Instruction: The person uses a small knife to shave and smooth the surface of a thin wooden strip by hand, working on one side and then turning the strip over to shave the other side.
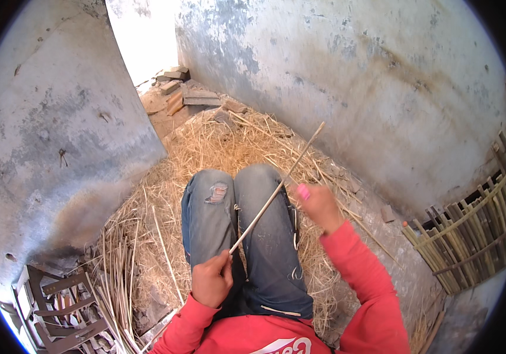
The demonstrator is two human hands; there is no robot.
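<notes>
A thin, pale stick slants up and away to the right across my knees, its far tip above the straw. My left hand is closed around its near end, over my lap. Out to the right of my knees, my right hand is closed, slightly blurred and apart from the stick. Something small and bright pink shows at its fingers; most of it is hidden, so its kind is unclear. Thin pale strips lie on my jeans.
Loose straw covers the floor around my legs. Long split strips lie at the left beside a dark slatted crate. A woven stick basket stands at the right wall. Bricks are piled near the bright doorway.
</notes>
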